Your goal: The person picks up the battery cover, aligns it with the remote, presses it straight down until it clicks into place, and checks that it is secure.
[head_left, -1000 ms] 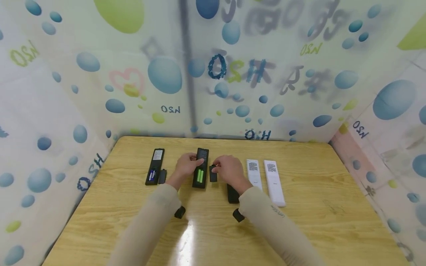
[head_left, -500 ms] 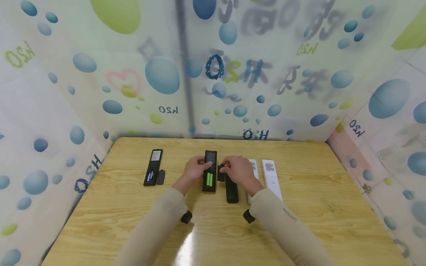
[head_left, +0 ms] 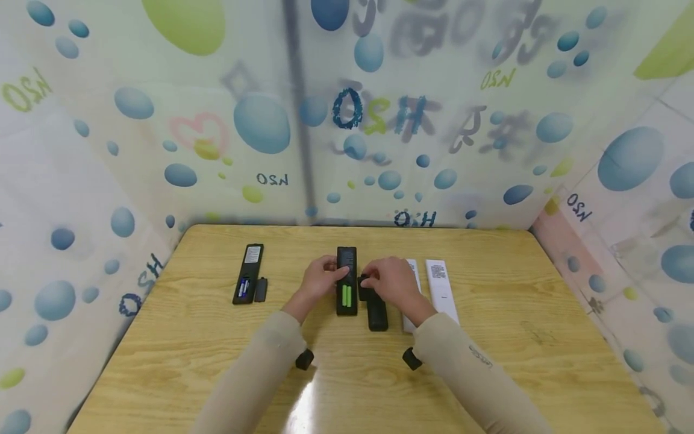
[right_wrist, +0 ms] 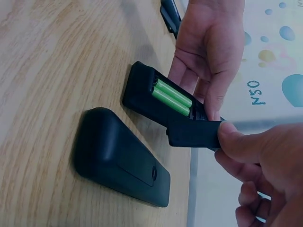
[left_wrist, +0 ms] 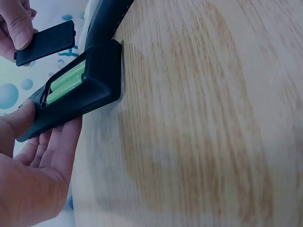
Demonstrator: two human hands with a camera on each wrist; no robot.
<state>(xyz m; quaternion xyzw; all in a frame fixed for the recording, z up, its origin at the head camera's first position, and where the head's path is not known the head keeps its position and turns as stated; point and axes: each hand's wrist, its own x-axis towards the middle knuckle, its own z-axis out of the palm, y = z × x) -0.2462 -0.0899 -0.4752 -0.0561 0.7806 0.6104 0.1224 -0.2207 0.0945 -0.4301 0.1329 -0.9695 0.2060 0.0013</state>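
Note:
My left hand [head_left: 318,280] grips a black remote control [left_wrist: 102,78] by its sides, thumb on top and fingers underneath. Its battery compartment is uncovered, and two green batteries [right_wrist: 171,98] lie side by side in it. Between thumb and fingers my right hand [head_left: 394,282] pinches a black battery cover [right_wrist: 195,134], just to the right of the remote. In the right wrist view the cover overlaps the remote's edge near the compartment. A second black remote [right_wrist: 118,156], its back cover on, lies on the table under and beside the right hand.
Further left lies another black remote [head_left: 248,274] with blue batteries showing, its loose cover [head_left: 261,290] beside it. Two white remotes are at the right; the outer one [head_left: 441,289] shows fully, the inner one [head_left: 408,324] is partly behind my right hand. A patterned wall backs the wooden table [head_left: 488,374].
Both hands have shifted right with the remote and the cover, toward the second black remote. The cover now overlaps that remote in the head view.

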